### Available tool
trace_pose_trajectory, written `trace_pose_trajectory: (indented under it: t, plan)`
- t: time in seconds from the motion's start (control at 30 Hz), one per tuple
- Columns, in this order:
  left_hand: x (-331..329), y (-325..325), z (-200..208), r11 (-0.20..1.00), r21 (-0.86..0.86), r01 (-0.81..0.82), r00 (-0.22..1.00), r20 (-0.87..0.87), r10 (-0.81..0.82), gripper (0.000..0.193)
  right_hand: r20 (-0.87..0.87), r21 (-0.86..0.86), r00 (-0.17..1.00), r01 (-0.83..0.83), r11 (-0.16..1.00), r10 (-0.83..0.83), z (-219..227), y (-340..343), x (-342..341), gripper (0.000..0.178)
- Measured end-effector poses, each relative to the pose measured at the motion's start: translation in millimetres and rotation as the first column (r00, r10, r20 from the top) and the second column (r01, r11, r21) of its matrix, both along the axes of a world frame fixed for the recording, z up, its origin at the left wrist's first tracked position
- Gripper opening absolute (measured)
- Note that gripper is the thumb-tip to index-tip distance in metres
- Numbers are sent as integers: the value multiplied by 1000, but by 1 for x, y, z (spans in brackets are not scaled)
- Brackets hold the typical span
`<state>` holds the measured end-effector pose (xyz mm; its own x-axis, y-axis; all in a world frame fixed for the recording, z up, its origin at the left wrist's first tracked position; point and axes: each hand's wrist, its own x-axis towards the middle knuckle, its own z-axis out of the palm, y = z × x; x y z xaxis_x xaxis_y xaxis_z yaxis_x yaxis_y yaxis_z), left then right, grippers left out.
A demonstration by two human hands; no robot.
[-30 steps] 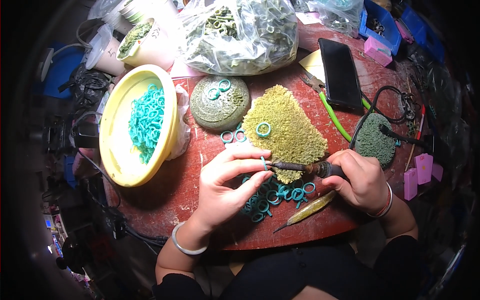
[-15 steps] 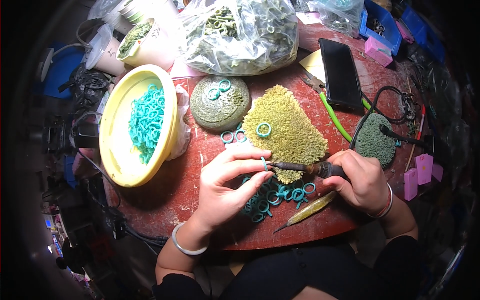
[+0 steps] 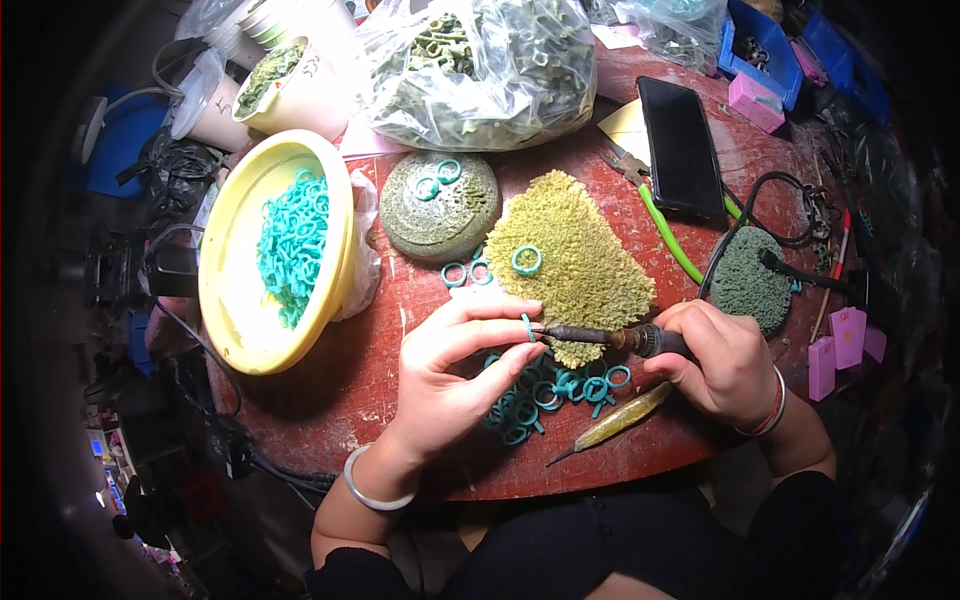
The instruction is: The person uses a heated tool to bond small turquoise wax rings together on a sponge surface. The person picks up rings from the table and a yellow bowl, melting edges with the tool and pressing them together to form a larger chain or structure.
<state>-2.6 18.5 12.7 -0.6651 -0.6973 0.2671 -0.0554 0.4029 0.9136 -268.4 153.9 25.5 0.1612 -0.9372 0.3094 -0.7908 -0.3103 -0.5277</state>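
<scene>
Between the thumb and fingers of my left hand [image 3: 455, 365] is a small teal ring [image 3: 528, 327], held edge-on. My right hand [image 3: 722, 362] is closed round the dark handle of a soldering-iron-like tool [image 3: 610, 338], whose thin tip meets the ring or comes very near it. Beneath the tool lies a rough yellow-green sponge-like slab [image 3: 570, 255] with one teal ring on it. Several loose teal rings [image 3: 550, 392] are heaped just below my hands. A yellow-handled pointed tool [image 3: 620, 417] rests beside them, near the table's front edge.
At left stands a yellow bowl [image 3: 342, 190] of teal rings. A round grey-green block [image 3: 440, 225] bears more rings. Behind is a clear bag [image 3: 480, 100] of green pieces. A black phone [image 3: 682, 150], green-handled pliers [image 3: 668, 235] and a dark green pad [image 3: 752, 280] lie right on the red table [image 3: 300, 430].
</scene>
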Motion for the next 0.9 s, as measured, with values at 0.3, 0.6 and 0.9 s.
trace_pose_trajectory:
  t: [0.3,0.6,0.9]
  plan:
    - [2,0,2,999,14,30,999,37,-30,17,31,6,999,11,1000,-11,1,0,0,34]
    - [0,0,3,995,-95,-4,1000,14,5,20,-139,-16,972,188,982,-188,8,-1,-5,30]
    - [0,0,5,950,-313,-6,998,55,25,24,-174,23,972,166,986,-160,8,0,-5,32]
